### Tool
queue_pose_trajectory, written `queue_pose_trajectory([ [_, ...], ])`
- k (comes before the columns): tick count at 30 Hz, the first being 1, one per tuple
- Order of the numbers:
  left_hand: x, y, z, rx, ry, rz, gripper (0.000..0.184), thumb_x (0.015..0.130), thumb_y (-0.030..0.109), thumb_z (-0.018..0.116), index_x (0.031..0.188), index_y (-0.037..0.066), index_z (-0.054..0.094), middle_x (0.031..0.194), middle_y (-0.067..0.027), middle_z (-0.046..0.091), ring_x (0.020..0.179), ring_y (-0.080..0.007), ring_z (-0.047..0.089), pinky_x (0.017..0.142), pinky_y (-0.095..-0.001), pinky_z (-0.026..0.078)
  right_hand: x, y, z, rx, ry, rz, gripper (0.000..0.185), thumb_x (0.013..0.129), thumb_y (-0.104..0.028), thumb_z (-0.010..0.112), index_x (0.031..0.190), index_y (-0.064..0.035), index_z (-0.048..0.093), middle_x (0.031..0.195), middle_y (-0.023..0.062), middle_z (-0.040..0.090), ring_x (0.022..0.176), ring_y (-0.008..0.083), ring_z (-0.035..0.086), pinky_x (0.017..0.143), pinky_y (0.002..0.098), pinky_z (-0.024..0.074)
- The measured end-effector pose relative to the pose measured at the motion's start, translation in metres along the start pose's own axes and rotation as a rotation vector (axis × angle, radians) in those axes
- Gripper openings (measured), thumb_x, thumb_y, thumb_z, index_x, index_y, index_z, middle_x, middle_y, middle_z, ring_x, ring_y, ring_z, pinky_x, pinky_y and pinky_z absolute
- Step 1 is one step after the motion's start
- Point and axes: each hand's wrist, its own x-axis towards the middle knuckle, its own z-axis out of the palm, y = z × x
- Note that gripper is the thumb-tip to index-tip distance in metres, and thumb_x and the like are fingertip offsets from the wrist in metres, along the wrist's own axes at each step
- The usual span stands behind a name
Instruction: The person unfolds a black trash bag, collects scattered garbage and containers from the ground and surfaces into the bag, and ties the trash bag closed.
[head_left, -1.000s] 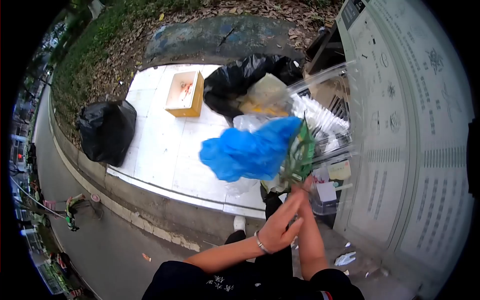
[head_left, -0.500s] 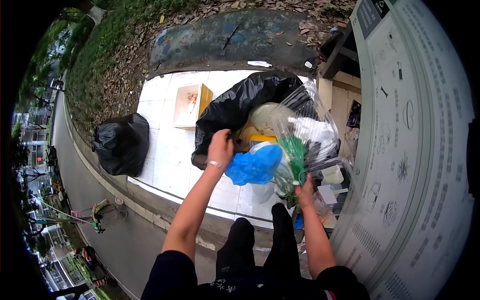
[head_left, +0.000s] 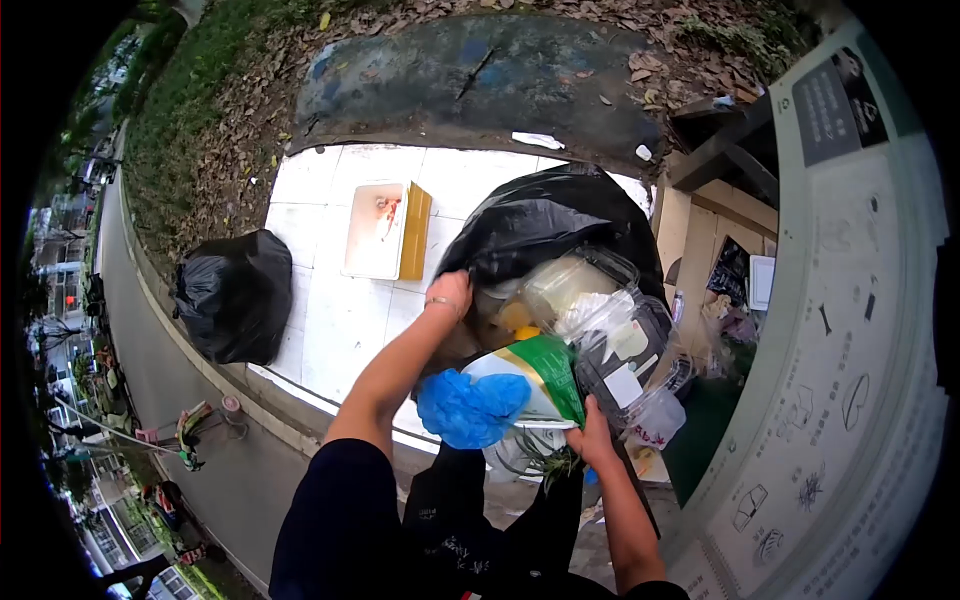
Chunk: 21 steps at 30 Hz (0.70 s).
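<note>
My left hand is closed on the near left rim of a black garbage bag, which lies with its mouth toward me. Rubbish shows in the mouth, including a clear plastic container and something yellow-orange. My right hand grips the lower right corner of a green-and-white plastic packet. A crumpled blue plastic bag hangs against the packet's left end. Green leafy stalks stick out below it. Right of the packet are clear plastic trays.
An open box with yellow sides stands on the white tiles. A tied black bag sits at the left by the kerb. A large printed board rises close on my right, with cardboard and litter behind it.
The packet and blue bag have come down toward me, and the packet's green-and-white face now shows. The clear plastic has spread right. My left hand stays at the black bag's rim.
</note>
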Motion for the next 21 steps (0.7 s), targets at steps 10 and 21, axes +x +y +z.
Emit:
queue_pose_trajectory([
  [10,0.049,-0.017,-0.18,-0.465,-0.167,0.91,0.013,0.065,0.014,0.05,0.07,0.002,0.05,0.06,-0.0174,0.05,0.055,-0.0354,0.049,0.049,-0.0389,0.04,0.178,-0.083,0.03,0.004,-0.147,0.097,0.065,0.063,-0.02,0.056,0.116,0.0033,0.025,0.109,0.0235,0.039,0.104,0.03,0.037,0.087,0.032,0.0287],
  [21,0.073,-0.072,-0.179,-0.913,-0.157,0.949,0.007,0.063,0.007,0.049,0.065,0.002,0.045,0.056,-0.0099,0.042,0.042,-0.0258,0.042,0.037,-0.0309,0.034,0.369,-0.108,0.051,-0.071,0.681,-0.105,0.041,0.066,-0.003,0.045,0.106,0.0012,0.034,0.099,0.0193,0.047,0.092,0.032,0.044,0.078,0.034,0.0358],
])
